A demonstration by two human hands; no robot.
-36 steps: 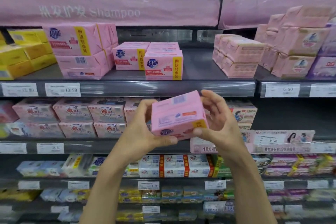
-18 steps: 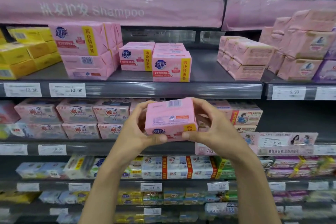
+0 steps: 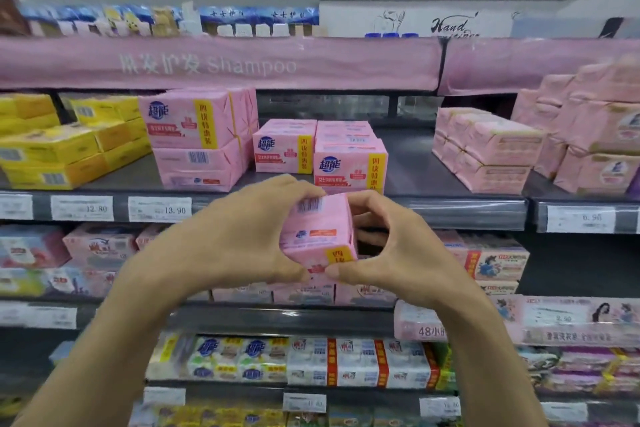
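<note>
Pink soap pack (image 3: 320, 236) held mid-air in front of shelf edge (image 3: 450, 210), barcode face up, left hand (image 3: 239, 239) gripping its left side, right hand (image 3: 398, 253) gripping right side, thumbs underneath, matching pink packs (image 3: 349, 163) on shelf just behind

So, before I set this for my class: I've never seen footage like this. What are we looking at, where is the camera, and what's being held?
No machine here: a person wears a wide-angle camera on the head, looking forward and down, so you see their own bare arms. The left hand and right hand together grip a pink pack with a barcode on top, held in the air before a shop shelf. On that shelf stand matching packs, yellow packs to the left and paler pink bundles to the right. Price tags run along its front edge. Lower shelves hold more wrapped goods, too blurred to read.
</note>
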